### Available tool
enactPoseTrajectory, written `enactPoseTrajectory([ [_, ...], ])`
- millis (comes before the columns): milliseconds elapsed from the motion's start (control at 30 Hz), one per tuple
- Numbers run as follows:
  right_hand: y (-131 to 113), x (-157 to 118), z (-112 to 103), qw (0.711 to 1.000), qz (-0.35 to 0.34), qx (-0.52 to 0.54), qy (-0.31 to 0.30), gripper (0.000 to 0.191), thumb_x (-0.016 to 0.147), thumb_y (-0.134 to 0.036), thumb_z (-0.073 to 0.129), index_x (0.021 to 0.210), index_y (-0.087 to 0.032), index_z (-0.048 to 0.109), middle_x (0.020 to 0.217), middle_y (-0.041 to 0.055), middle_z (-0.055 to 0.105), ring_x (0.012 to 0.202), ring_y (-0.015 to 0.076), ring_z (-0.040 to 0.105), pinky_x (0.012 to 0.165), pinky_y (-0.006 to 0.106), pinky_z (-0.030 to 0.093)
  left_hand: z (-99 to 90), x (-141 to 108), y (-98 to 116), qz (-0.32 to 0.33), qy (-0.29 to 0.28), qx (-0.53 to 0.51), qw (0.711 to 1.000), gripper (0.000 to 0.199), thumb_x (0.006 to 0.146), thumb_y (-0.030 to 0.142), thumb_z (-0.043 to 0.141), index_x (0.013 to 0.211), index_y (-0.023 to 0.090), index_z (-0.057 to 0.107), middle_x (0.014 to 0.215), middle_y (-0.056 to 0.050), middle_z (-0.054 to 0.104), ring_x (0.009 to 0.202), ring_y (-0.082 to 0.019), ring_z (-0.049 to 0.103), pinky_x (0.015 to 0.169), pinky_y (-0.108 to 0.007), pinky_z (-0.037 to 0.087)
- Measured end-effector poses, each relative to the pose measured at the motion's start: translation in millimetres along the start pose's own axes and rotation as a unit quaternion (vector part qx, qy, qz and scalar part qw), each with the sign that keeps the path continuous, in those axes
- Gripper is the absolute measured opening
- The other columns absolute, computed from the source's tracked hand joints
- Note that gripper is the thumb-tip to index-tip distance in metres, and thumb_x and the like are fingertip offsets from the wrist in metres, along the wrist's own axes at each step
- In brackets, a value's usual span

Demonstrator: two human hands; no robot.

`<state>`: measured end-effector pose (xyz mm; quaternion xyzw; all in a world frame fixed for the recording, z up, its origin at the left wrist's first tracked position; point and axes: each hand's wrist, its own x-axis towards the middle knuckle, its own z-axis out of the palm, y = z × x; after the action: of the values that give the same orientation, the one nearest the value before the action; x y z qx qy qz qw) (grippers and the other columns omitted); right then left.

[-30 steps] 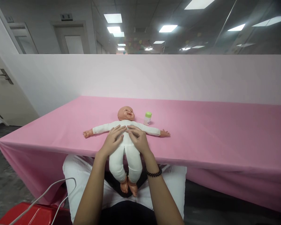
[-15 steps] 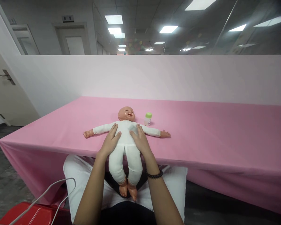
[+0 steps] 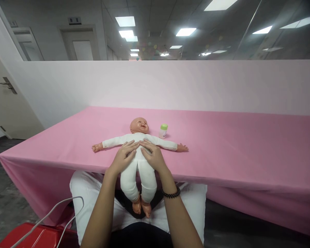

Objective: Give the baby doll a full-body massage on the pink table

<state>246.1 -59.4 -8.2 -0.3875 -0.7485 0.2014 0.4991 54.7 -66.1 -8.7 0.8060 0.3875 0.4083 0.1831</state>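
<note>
White cloth-bodied doll [image 3: 138, 162] is being touched by flattened left hand [image 3: 124, 156] and right hand [image 3: 154, 156], progress unclear; green-capped translucent bottle [image 3: 163, 131], at their two o'clock, untouched.

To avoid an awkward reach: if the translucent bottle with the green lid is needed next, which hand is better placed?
Probably the right hand: the bottle stands to the right, beyond the outstretched arm of the white cloth baby doll. The left hand is farther; both rest on the doll.
</note>
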Motion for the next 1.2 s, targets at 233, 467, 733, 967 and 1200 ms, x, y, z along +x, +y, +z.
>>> enactPoseTrajectory([
  [233, 10, 4, 0, 0.988, 0.116, -0.079, -0.069, 0.059, 0.1, -0.049, 0.045, 0.155, -0.027, 0.043, 0.168, 0.0031, 0.026, 0.159, 0.0284, 0.009, 0.127, 0.059, 0.008, 4.9, 1, -9, -0.112, 0.006, 0.016, 0.994, 0.063, 0.1, 0.051, 0.047, 0.157, 0.025, 0.039, 0.168, -0.005, 0.027, 0.159, -0.026, 0.014, 0.129, -0.051, 0.014],
  [467, 18, 2, 6, 0.985, 0.162, -0.037, 0.051, 0.062, 0.1, -0.049, 0.04, 0.149, -0.013, 0.05, 0.162, 0.013, 0.039, 0.154, 0.0276, 0.029, 0.127, 0.05, 0.022, 11.3, 1, -18, -0.178, 0.107, -0.025, 0.978, 0.062, 0.101, 0.046, 0.044, 0.152, 0.009, 0.046, 0.162, -0.016, 0.035, 0.153, -0.026, 0.031, 0.128, -0.048, 0.023],
  [733, -2, -5, 6, 0.988, 0.026, -0.012, 0.149, 0.047, 0.101, -0.048, 0.043, 0.088, -0.021, 0.079, 0.098, 0.0112, 0.079, 0.099, 0.0288, 0.074, 0.098, 0.045, 0.055, 10.2, -5, -7, -0.047, 0.185, -0.035, 0.981, 0.032, 0.097, 0.038, 0.056, 0.113, 0.02, 0.077, 0.122, -0.008, 0.075, 0.123, -0.026, 0.067, 0.113, -0.048, 0.048],
  [967, 0, 1, 0, 0.997, 0.007, -0.052, -0.055, 0.046, 0.103, -0.039, 0.041, 0.141, -0.022, 0.062, 0.149, 0.0062, 0.056, 0.149, 0.0245, 0.04, 0.126, 0.051, 0.026, -1.4, -1, 0, 0.01, -0.039, 0.026, 0.999, 0.048, 0.105, 0.041, 0.037, 0.148, 0.03, 0.052, 0.158, 0.0, 0.045, 0.154, -0.024, 0.03, 0.128, -0.053, 0.017],
  [1200, 10, 4, 1, 0.988, 0.099, -0.096, -0.076, 0.067, 0.102, -0.047, 0.04, 0.16, -0.015, 0.032, 0.168, 0.0079, 0.025, 0.159, 0.0259, 0.014, 0.129, 0.053, 0.009, 2.5, 0, -9, -0.107, -0.006, 0.016, 0.994, 0.068, 0.099, 0.05, 0.048, 0.159, 0.023, 0.033, 0.169, -0.006, 0.022, 0.159, -0.026, 0.012, 0.129, -0.05, 0.012],
])
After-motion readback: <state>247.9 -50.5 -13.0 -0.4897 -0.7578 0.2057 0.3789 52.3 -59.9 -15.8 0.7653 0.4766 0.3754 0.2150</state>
